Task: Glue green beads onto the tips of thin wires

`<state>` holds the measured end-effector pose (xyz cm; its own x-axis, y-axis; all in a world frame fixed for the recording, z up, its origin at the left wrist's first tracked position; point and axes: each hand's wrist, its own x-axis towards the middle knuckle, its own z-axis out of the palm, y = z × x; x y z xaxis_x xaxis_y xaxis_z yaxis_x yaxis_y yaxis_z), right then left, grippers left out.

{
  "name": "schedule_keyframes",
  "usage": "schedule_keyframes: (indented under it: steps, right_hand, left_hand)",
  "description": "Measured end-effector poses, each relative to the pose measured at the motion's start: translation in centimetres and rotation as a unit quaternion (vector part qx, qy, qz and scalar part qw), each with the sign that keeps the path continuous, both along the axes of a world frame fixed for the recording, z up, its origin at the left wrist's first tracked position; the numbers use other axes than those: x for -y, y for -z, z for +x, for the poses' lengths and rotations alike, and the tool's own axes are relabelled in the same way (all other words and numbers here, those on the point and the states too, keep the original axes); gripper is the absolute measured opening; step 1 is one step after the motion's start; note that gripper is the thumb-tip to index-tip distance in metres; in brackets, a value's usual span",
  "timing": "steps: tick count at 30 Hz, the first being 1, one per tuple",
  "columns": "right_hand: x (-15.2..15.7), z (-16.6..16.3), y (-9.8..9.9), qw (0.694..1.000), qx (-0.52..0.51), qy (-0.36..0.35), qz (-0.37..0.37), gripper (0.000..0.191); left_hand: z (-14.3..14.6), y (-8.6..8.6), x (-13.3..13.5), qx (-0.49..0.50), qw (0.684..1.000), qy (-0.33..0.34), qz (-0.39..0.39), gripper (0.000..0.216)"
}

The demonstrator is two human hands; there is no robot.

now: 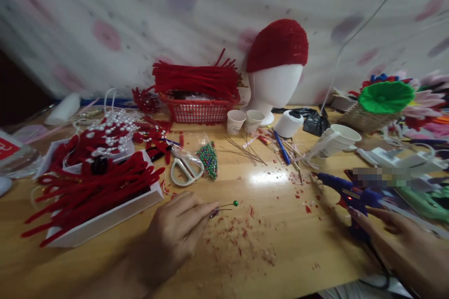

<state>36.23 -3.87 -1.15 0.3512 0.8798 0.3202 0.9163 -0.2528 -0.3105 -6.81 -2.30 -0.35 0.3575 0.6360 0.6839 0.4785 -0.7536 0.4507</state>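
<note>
My left hand is closed in a pinch on thin wires, one of which carries a shiny green bead at its tip. Under it lie red scraps on the wooden table. At the right, my right hand has its fingers stretched out by the handle of a blue glue gun; a small red light glows on the gun. Whether those fingers touch the handle I cannot tell. A bag of green and coloured beads and white-handled scissors lie beyond my left hand.
Red fuzzy stems fill a white box and a red basket. A foam head wears a red cap. Paper cups, a thread spool, loose wires and a blue pen stand or lie further back.
</note>
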Motion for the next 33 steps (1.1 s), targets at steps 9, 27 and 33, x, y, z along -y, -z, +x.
schedule_keyframes:
  steps: [9,27,33]
  right_hand:
    - [-2.0,-5.2,-1.4,1.000,-0.004,-0.004,0.026,0.044]
    - [2.9,-15.3,-1.2,0.864,-0.473,-0.145,-0.091,0.051]
    - [2.5,-15.5,-1.4,0.866,-0.466,-0.145,-0.108,0.050]
  left_hand:
    - [-0.1,0.4,-0.5,-0.030,0.999,-0.031,0.004,0.024]
    - [-0.5,0.5,0.3,-0.146,0.984,-0.042,0.095,0.030]
    - [-0.3,0.4,0.4,-0.132,0.987,-0.038,0.084,0.026]
